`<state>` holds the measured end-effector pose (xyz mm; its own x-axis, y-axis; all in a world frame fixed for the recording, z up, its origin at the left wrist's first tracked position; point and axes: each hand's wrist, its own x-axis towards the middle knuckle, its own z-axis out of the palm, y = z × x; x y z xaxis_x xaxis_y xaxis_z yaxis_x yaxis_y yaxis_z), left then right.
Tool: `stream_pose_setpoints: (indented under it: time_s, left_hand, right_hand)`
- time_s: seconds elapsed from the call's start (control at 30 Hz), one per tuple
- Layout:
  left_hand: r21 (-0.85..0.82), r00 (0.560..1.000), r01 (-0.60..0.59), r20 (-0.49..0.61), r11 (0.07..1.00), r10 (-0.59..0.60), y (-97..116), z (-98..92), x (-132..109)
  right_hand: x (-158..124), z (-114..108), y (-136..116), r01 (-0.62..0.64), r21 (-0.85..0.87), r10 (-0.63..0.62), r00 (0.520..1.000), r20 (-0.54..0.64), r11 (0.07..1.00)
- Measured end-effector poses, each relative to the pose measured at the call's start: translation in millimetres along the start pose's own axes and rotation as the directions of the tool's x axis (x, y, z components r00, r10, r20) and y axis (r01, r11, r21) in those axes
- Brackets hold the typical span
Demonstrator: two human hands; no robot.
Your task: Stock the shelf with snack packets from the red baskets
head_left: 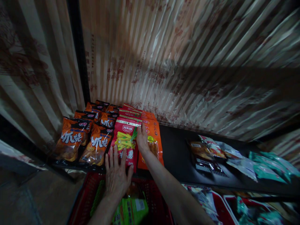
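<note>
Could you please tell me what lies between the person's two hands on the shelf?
In the head view, a red snack packet lies between them: the left hand rests flat on its lower end, the right hand at its upper edge.

The left hand (117, 175) lies flat, fingers spread, on the lower end of a red snack packet (125, 137) on a dark shelf (175, 156). The right hand (142, 139) rests along that packet's right edge, against an orange packet (156, 137) just beside it; whether it grips is unclear. Left of both hands stand orange-and-black bags (70, 139). Below the hands is a red basket (154, 200) holding a green packet (131, 209). Well to the right of the hands lie teal packets (264, 168).
</note>
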<state>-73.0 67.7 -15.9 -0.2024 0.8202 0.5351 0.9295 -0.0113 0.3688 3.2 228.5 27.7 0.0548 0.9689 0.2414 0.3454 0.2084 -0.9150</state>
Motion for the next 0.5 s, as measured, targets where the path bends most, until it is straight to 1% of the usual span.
stream_pose_setpoints:
  time_s: [0.07, 0.13, 0.2, 0.27, 0.37, 0.4, 0.5]
  left_hand:
    - [-0.003, 1.0, 0.003, 0.03, 1.0, -0.002, 0, -3.7, 1]
    - [-0.016, 0.998, 0.005, 0.057, 1.0, -0.004, 0, -7.0, 1]
    - [-0.032, 0.996, 0.006, 0.084, 0.999, -0.003, 0, -9.5, 0]
    - [-0.046, 0.995, 0.017, 0.102, 0.999, -0.013, 0, -11.1, -1]
    - [-0.074, 0.996, 0.007, 0.087, 0.997, -0.001, -1, -13.8, -4]
    - [-0.09, 0.997, -0.007, 0.072, 0.996, 0.014, -1, -15.2, -6]
    - [-0.17, 0.992, -0.12, 0.008, 0.978, 0.123, 0, -22.6, -10]
  right_hand:
    - [-5, -7, -4, 0.041, -0.021, -0.042, 0.999, -0.015, 0.999]
    - [-17, -18, -8, 0.094, -0.031, -0.096, 0.995, -0.04, 0.995]
    - [-40, -34, -12, 0.164, -0.041, -0.166, 0.985, -0.051, 0.986]
    - [-72, -53, -17, 0.262, -0.046, -0.263, 0.964, -0.027, 0.964]
    - [-129, -84, -21, 0.345, -0.071, -0.342, 0.938, 0.053, 0.936]
    - [-147, -93, -20, 0.365, -0.091, -0.356, 0.929, 0.101, 0.927]
    - [-194, -119, -9, 0.371, -0.144, -0.32, 0.903, 0.288, 0.917]
